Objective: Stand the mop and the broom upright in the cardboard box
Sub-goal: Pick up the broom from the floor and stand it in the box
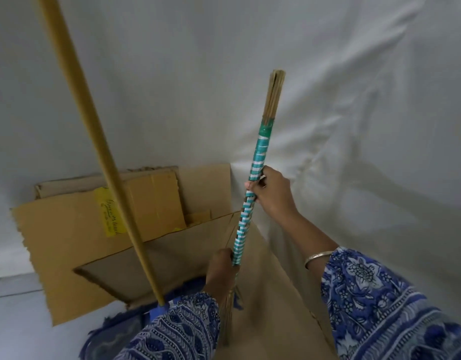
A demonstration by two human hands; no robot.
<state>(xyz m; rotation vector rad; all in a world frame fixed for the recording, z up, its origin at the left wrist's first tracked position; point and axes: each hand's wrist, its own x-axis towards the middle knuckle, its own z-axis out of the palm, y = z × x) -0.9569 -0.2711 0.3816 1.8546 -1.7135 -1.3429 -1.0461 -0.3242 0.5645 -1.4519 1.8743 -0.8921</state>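
Note:
The broom point(252, 185) has a handle wrapped in teal and white bands, with bare sticks at its top end. It stands nearly upright over the cardboard box point(68, 242). My right hand point(273, 193) grips the handle at mid-height. My left hand point(221, 268) grips it lower, where the wrapping ends and the bristles start. The bristles hang down behind my left sleeve. The mop point(94, 141) has a long yellow-brown pole that leans left out of the box, and its blue fringed head point(112, 326) rests at the bottom.
The box stands against a white cloth backdrop point(354, 100) that hangs behind and to the right. Its flaps are open, with a yellow label point(108, 214) on the rear flap. Pale floor point(13, 320) lies at the left.

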